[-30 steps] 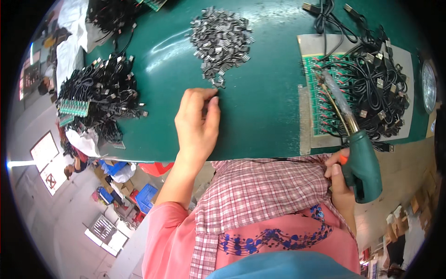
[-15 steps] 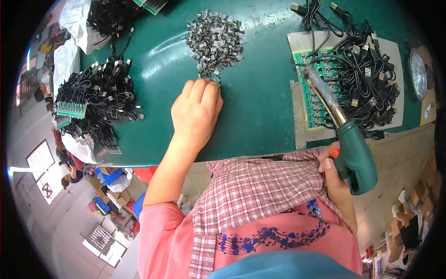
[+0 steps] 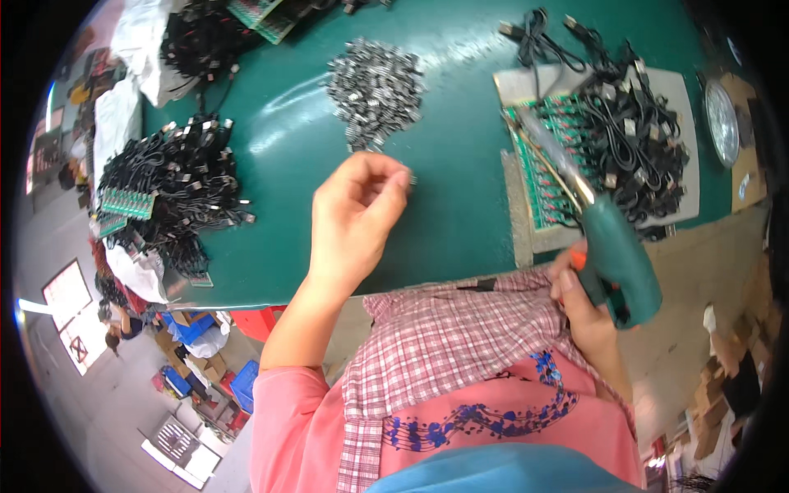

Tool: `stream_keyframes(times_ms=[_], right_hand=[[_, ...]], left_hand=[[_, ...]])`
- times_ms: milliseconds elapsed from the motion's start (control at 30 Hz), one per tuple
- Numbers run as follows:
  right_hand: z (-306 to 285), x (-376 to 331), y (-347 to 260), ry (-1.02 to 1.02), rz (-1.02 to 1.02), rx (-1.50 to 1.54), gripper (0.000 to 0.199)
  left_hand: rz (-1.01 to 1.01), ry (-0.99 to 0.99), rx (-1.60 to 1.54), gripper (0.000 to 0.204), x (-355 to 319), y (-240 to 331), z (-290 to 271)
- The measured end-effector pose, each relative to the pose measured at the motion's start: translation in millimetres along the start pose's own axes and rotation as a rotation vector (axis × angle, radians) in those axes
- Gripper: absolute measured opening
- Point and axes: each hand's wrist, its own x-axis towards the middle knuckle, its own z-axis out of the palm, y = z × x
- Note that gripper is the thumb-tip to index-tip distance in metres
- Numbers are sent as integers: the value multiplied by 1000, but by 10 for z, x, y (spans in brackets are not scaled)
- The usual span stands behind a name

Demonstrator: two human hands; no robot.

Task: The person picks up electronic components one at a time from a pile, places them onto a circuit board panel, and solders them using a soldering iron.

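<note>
My left hand (image 3: 355,218) is over the green table, thumb and forefinger pinched on a small silver metal part (image 3: 413,181) that barely shows past the fingertips. Just beyond it lies a heap of similar small metal parts (image 3: 374,90). With my right hand (image 3: 582,300) I grip a green soldering gun (image 3: 620,259) with an orange trigger. Its long metal nozzle points up and left, over a green circuit board panel (image 3: 538,177). Black USB cables (image 3: 637,152) run from this panel and lie bunched on its right. A pale flat board (image 3: 686,94) is underneath.
At the left, a big bundle of black cables (image 3: 177,168) with green board strips (image 3: 127,204) hangs near the table's edge beside white bags (image 3: 119,115). More cables (image 3: 201,41) and green boards (image 3: 261,15) lie at the far left. A round metal dish (image 3: 722,123) stands at the right.
My left hand has drawn back slightly from the heap and turned, now showing the pinched thumb and finger with a small metal part. The soldering gun has shifted slightly up and left.
</note>
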Motion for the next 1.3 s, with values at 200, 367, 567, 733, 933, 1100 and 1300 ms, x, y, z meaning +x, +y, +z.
stream_keyframes(times_ms=[200,367,567,733,933,1100,1300], right_hand=[[210,220,60,22,-127,21,18],[212,240,76,8,-128,-25,18],[101,295,74,-102,-225,-347,17],[57,331,73,-158,-237,-314,27],[-82,160,-50,-26,-13,-133,30],[-333,32,-8,-81,48,-176,28],[-425,-23,129,-159,114,-169,21]], left_hand=[[-256,-351,-518,8,-248,156,518],[-186,-401,-535,7,-291,137,648],[-15,-461,-122,4,-248,228,569],[-10,-572,-17,3,-128,304,487],[-262,-395,-189,10,225,243,631],[-239,-297,-185,15,485,216,768],[-291,-287,-94,15,606,220,835]])
